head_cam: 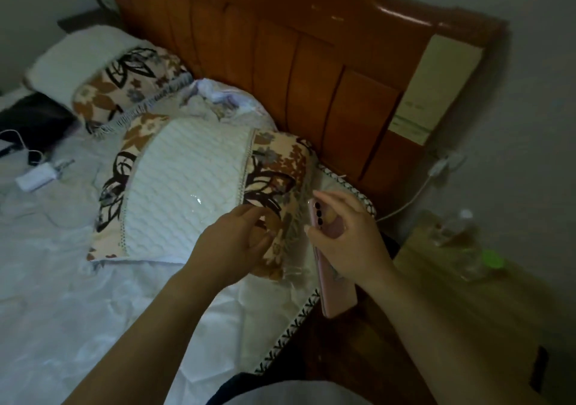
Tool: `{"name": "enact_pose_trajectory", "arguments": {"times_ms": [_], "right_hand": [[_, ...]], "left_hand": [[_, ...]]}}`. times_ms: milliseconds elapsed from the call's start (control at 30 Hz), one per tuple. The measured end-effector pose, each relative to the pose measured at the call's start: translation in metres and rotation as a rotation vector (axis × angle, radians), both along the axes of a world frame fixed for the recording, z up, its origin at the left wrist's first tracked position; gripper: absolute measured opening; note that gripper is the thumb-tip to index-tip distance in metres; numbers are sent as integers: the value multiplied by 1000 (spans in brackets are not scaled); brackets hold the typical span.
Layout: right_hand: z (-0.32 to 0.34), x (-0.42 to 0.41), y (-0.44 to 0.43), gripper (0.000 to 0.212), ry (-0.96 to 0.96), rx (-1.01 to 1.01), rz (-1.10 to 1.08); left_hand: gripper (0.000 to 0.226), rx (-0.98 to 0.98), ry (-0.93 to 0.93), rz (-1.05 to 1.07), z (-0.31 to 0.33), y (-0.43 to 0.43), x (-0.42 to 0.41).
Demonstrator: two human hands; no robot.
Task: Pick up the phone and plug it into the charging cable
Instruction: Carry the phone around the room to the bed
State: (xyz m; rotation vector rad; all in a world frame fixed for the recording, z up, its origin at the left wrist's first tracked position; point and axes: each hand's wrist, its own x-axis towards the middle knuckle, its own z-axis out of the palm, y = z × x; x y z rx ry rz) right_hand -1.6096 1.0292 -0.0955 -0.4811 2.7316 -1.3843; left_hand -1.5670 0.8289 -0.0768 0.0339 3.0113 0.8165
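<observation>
Beside pillow [193, 192]: pink phone [335, 292], edge-on.

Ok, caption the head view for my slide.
Right hand holds pink phone at the bedside; left hand over the pillow, cable not visibly connected.

Bare forearms, no sleeves visible.

Two floral pillows [199, 186] against wooden headboard [280, 46]; bottles [461, 236] beside bed
</observation>
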Motion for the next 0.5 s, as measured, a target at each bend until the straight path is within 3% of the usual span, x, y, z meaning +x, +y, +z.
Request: {"name": "enact_pose_trajectory", "arguments": {"times_ms": [500], "right_hand": [[-79,-190,-111,56,-134,81,196]], "left_hand": [[42,2,-78,66,-68,-92,-157]]}}
